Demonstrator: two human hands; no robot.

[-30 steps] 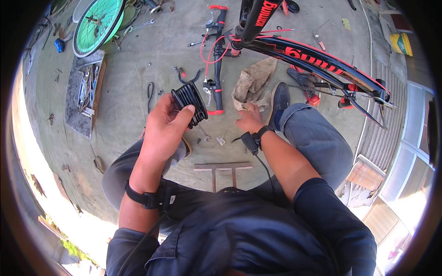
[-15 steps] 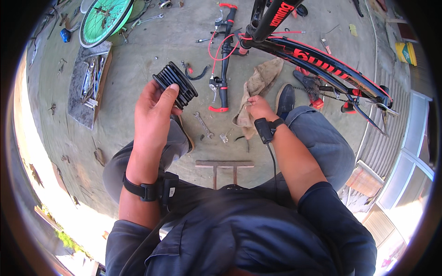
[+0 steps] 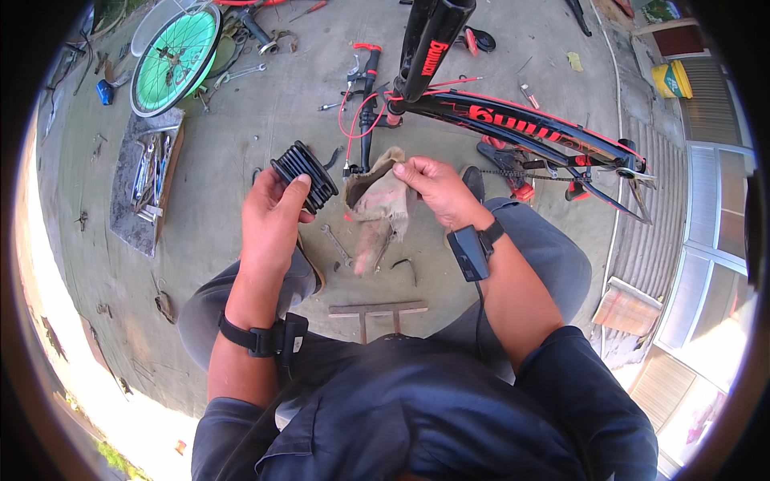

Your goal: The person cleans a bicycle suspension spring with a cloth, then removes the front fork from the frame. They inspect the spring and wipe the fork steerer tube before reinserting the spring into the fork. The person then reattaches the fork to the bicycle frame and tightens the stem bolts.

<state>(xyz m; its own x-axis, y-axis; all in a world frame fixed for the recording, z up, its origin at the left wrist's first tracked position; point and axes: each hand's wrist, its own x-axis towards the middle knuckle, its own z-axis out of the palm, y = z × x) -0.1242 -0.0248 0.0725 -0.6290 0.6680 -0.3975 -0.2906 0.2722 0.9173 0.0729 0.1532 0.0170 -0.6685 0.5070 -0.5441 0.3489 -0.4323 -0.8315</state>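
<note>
My left hand is closed round a black ribbed cylindrical part, with the thumb across its ridges. A beige rag hangs from my right hand, pinched between thumb and fingers. The rag is beside the black part with a gap between them, and its lower end is smeared by motion. Beyond my hands lies a black bicycle frame with red markings. Its handlebar has red ends and red cables, and the rag covers the near end.
At the left a tray holds several wrenches. Behind it lies a wheel with a green centre. A wrench and small scraps are on the floor between my feet, near a low wooden stand. A yellow bucket stands far right.
My right hand has lifted the rag off the floor and brought it left, toward the black part. My left hand keeps its hold. The whole view has shifted slightly.
</note>
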